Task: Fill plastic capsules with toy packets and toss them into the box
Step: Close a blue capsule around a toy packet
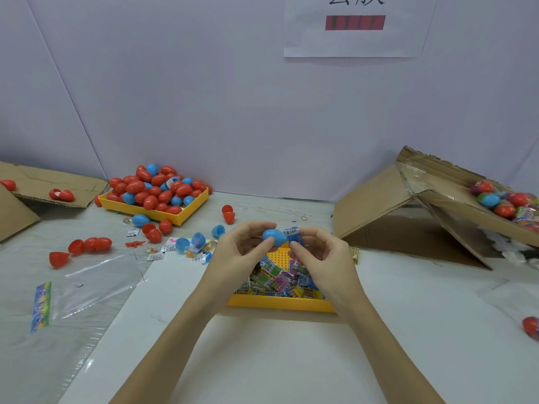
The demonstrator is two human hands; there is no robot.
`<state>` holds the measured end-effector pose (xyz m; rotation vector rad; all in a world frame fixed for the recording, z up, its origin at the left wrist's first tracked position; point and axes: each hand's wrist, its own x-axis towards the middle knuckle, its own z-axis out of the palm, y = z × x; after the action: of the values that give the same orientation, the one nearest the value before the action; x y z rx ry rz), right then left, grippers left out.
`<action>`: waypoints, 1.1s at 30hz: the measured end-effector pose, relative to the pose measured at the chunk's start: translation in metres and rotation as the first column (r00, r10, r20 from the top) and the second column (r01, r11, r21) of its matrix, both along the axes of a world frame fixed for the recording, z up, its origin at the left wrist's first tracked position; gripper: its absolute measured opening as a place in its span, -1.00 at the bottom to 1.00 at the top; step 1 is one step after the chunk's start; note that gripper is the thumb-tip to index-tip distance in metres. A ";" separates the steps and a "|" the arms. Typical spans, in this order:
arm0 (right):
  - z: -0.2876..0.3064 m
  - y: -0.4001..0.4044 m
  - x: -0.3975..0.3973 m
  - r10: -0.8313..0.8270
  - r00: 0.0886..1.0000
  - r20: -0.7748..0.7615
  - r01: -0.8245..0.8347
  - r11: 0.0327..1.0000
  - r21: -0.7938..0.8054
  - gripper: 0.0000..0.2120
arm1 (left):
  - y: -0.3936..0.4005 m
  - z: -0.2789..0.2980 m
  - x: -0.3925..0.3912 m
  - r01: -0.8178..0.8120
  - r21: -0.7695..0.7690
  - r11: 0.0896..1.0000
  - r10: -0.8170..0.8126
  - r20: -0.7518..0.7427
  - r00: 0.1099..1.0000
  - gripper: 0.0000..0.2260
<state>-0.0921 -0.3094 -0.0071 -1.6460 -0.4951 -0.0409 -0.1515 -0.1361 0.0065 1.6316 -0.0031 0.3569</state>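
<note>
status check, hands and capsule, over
Left hand grips blue capsule. Right hand pinches toy packet at its opening. Nothing in the way.

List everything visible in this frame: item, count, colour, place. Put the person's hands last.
blue capsule: one, blue, held over the near tray
toy packet: one, blue, at the capsule's right end
near tray: one, yellow, centre, holds many mixed-colour packets
far tray: one, yellow, back left, heaped with red and blue capsules
loose capsule halves: several, red and blue, table left
cardboard box: one, brown, right, capsules inside
left hand: holds the capsule
right hand: pinches the packet
</note>
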 end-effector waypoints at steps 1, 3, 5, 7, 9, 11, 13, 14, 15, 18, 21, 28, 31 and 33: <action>0.000 0.000 0.000 0.000 1.000 0.008 0.000 1.000 -0.004 -0.84 | -0.001 0.000 0.000 -0.005 0.005 1.000 0.005 0.001 1.000 -0.77; 0.000 0.001 0.000 0.002 1.000 0.023 -0.002 1.000 -0.006 -0.82 | -0.002 -0.001 0.001 -0.007 0.009 1.000 0.007 0.001 1.000 -0.76; 0.000 0.001 0.000 0.008 1.000 0.028 -0.008 1.000 -0.001 -0.81 | -0.002 -0.001 0.001 -0.008 0.009 1.000 0.008 0.003 1.000 -0.75; 0.000 0.001 0.000 -0.003 1.000 0.024 0.003 1.000 0.006 -0.82 | -0.003 -0.001 0.001 -0.013 0.004 1.000 0.013 0.010 1.000 -0.75; 0.001 0.001 0.000 -0.019 1.000 0.015 0.019 1.000 0.020 -0.83 | -0.003 -0.002 0.002 -0.024 -0.009 1.000 0.024 0.015 1.000 -0.76; 0.002 0.001 -0.001 -0.014 1.000 -0.002 0.014 0.999 0.050 -0.85 | -0.002 -0.003 0.002 -0.042 -0.014 0.999 0.042 0.014 0.999 -0.77; 0.003 0.001 -0.002 0.012 1.000 -0.020 -0.011 0.997 0.072 -0.90 | -0.001 -0.003 0.003 -0.045 -0.013 0.999 0.045 0.009 0.999 -0.78; 0.003 0.001 -0.002 0.023 0.999 -0.026 -0.021 0.997 0.072 -0.91 | -0.001 -0.003 0.003 -0.039 -0.016 0.999 0.039 0.008 0.999 -0.78; 0.004 0.001 -0.003 0.031 0.999 -0.030 -0.029 0.997 0.066 -0.92 | -0.002 -0.003 0.003 -0.034 -0.019 0.999 0.034 0.007 0.999 -0.78; 0.004 0.002 -0.003 0.033 0.999 -0.024 -0.032 0.998 0.053 -0.92 | -0.002 -0.003 0.003 -0.023 -0.020 1.000 0.023 0.004 1.000 -0.78; 0.004 0.001 -0.002 0.012 1.000 -0.010 -0.012 0.999 0.052 -0.90 | -0.002 -0.003 0.003 -0.024 -0.006 1.000 0.024 0.008 1.000 -0.78; 0.000 0.000 0.000 -0.018 1.000 -0.024 0.019 0.999 0.047 -0.86 | -0.004 -0.002 0.002 -0.023 -0.024 0.999 0.023 0.015 1.000 -0.79; 0.000 0.001 0.000 -0.020 0.998 -0.059 0.024 0.997 0.077 -0.77 | -0.005 -0.003 0.002 -0.021 -0.014 1.000 0.021 0.005 1.000 -0.78; 0.000 0.002 0.001 -0.009 0.997 -0.077 0.015 0.997 0.079 -0.73 | -0.004 -0.003 0.003 -0.013 -0.016 1.000 0.013 0.001 1.000 -0.78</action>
<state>-0.0915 -0.3073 -0.0069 -1.5662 -0.4201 -0.0058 -0.1490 -0.1405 0.0035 1.6160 0.0096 0.3672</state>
